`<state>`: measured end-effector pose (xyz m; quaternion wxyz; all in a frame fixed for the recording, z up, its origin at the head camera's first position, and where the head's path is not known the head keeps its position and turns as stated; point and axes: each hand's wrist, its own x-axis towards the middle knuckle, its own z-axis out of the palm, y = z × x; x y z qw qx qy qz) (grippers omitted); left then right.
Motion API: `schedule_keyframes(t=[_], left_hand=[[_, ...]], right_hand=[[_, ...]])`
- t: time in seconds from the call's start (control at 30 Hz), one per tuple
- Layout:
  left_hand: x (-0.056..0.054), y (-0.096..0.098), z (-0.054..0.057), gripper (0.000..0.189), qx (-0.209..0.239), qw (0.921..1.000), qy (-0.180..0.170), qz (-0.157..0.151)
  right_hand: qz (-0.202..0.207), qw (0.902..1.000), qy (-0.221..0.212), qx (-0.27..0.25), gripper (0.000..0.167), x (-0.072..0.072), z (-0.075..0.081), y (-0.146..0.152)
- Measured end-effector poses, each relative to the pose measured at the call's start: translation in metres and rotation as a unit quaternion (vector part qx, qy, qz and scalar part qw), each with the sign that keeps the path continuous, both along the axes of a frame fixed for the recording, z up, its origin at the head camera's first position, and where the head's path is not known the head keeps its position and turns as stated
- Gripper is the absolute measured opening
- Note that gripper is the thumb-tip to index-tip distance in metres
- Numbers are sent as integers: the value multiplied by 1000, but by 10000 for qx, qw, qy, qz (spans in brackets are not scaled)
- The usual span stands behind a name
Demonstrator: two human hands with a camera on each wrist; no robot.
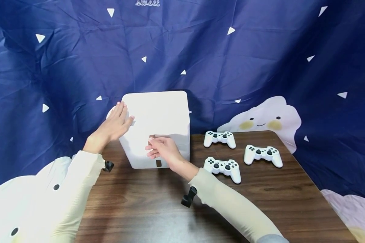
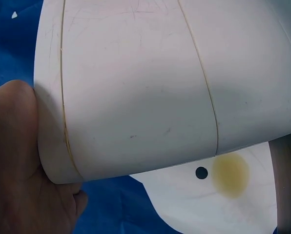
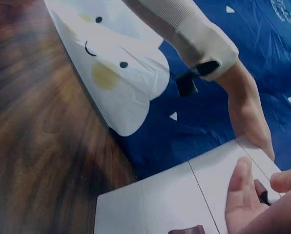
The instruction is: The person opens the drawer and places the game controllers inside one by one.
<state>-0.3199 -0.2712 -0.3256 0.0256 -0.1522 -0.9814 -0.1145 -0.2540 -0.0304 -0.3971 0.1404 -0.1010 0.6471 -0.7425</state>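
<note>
A white drawer box stands at the back of the table, with seams across its side and front. My left hand rests with straight fingers over its upper left edge; in the left wrist view that hand lies along the edge of the white side. At the front, the thumb and fingers of my right hand pinch the upper brown pull tab. A lower brown tab shows beneath. The right wrist view has the pinched tab between finger and thumb.
Three white game controllers lie on the brown wooden table, right of the box. A blue curtain with white triangles and clouds hangs close behind. My right forearm crosses near the closest controller.
</note>
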Motion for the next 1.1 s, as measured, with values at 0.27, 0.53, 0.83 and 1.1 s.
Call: schedule_keyframes(t=[0.27, 0.53, 0.83, 1.1], left_hand=[[1, 3, 2, 82, 43, 10000, -79, -11], [0, 1, 4, 82, 22, 9999, -86, -50], [1, 0, 3, 84, -61, 9998, -183, -89], [2, 0, 6, 84, 25, 9996, -234, -151]], right_hand=[[176, 9985, -300, 427, 35, -7, 5, -1], [272, 9970, -323, 648, 33, -2, 6, 1], [553, 9932, -177, 1004, 35, 10, 3, 4], [800, 9920, 33, 972, 37, 26, 2, 8]])
